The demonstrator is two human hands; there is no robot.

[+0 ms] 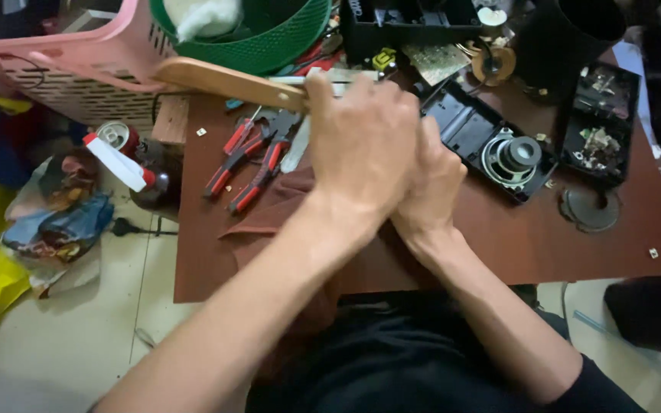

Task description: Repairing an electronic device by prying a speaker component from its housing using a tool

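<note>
Wooden and pale, the tool handle (227, 82) juts left from my left hand (361, 145), which is clenched round its near end above the brown table (575, 252). My right hand (430, 183) presses against the left from behind, its grip hidden. Red-handled pliers (250, 164) lie just left, a black speaker housing (491, 145) right.

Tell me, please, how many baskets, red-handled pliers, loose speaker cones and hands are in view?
Baskets: 2, pink basket and green basket
Red-handled pliers: 2
Speaker cones: 1
Hands: 2, left hand and right hand
Total: 7
</note>
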